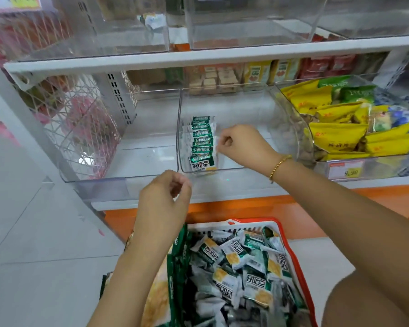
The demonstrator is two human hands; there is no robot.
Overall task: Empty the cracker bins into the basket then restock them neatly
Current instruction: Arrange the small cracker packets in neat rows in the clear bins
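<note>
As they overlap, green-white cracker packets (202, 142)

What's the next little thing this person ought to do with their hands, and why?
Probably dip the left hand into the basket for more cracker packets. That hand seems to hold nothing, the basket is heaped, and the clear bin holds only one short row along its left side, beside the right hand.

Bright, even shop light from overhead, hardly a shadow. Soft glare sits on the clear bins (246, 107) and white shelf (198, 56); lines bow near the edges, and the upper left corner is blurred.
</note>
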